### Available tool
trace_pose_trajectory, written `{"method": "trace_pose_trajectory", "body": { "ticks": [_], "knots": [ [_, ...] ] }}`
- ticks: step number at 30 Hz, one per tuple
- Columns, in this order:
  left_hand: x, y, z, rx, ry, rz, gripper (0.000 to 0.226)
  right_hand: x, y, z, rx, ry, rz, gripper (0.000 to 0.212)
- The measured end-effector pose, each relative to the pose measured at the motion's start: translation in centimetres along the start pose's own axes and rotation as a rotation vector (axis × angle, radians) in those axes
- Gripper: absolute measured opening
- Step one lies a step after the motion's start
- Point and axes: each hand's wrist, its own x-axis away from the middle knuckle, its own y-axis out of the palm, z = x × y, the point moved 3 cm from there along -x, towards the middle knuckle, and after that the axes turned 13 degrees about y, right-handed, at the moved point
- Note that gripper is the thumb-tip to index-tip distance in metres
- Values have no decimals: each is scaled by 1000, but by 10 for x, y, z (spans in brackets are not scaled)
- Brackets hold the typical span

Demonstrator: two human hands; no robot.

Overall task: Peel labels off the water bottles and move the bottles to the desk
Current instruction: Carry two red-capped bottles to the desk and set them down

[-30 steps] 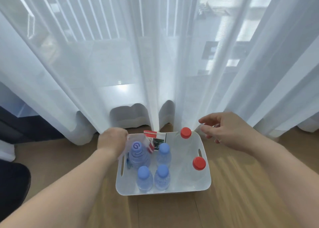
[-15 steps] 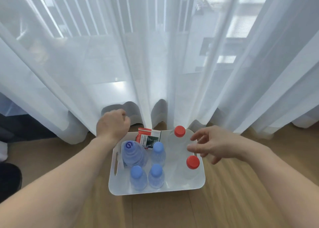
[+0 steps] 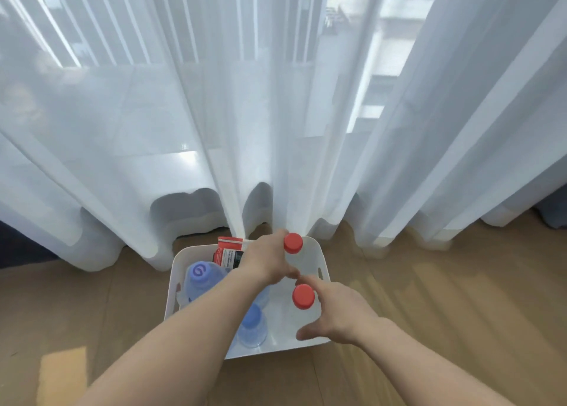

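In the white bin (image 3: 316, 250) sitting on the floor (image 3: 429, 298), blue-capped bottles (image 3: 252, 326) are standing at left, the left hand (image 3: 267, 261) is curling round the far red-capped bottle (image 3: 293, 243), and the right hand (image 3: 337, 313) is arching wide around the near red-capped bottle (image 3: 303, 296).

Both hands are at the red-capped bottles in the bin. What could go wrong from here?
The left arm passes over the blue-capped bottles; pulling back could tip them. The right hand is only spread round the near red-capped bottle, so a hasty grip may slip.
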Motion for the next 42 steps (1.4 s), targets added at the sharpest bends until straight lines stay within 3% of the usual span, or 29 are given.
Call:
{"method": "trace_pose_trajectory", "body": {
  "ticks": [3, 5, 8, 13, 20, 23, 29, 32, 35, 42],
  "knots": [
    [-4, 2, 5, -10, 11, 73, 47, -1, 4, 1, -203, 43, 54, 45],
    [-4, -2, 8, 29, 39, 131, 39, -1, 0, 3, -359, 72, 113, 38],
    [18, -28, 17, 160, 58, 263, 35, 17, -25, 4, -548, 84, 190, 39],
    [94, -134, 73, 417, -30, 470, 49, 115, -131, -19, -844, 83, 328, 48],
    [220, -374, 202, 628, -21, 462, 53, 286, -340, -137, -1027, -26, 162, 69],
    [291, -482, 257, 678, -32, 572, 57, 360, -427, -203, -1066, -150, 98, 73],
    [445, -629, 340, 646, -27, 902, 65, 479, -526, -335, -1043, -546, -126, 53],
    [535, -668, 367, 650, -49, 1173, 48, 539, -537, -399, -988, -736, -269, 38],
    [633, -684, 389, 620, -119, 1408, 48, 611, -522, -455, -889, -924, -416, 24],
    [887, -662, 401, 535, -353, 1809, 56, 796, -401, -573, -635, -1193, -723, 40]
  ]
}}
